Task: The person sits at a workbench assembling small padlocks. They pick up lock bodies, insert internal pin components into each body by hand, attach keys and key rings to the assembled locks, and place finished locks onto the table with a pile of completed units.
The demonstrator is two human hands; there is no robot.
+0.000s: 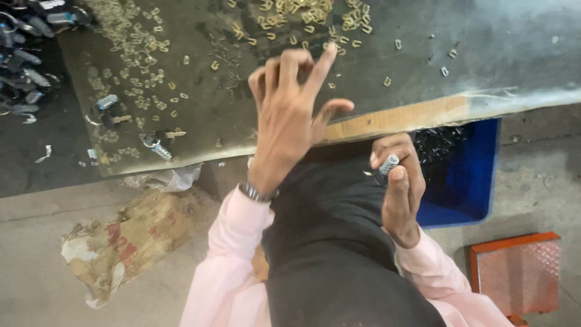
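My left hand is raised over the edge of a dark worktable, fingers spread and curled, holding nothing that I can see; a watch sits on its wrist. My right hand is lower, near my lap, closed around a small dark cylindrical part with a silver end. Many small brass clips lie scattered on the table beyond my left hand, with a denser pile at the top edge. I wear pink sleeves and dark trousers.
A blue bin with dark metal parts stands under the table by my right hand. An orange metal stool top is at lower right. A crumpled brown sack lies on the concrete floor. Several cylinder parts lie at far left.
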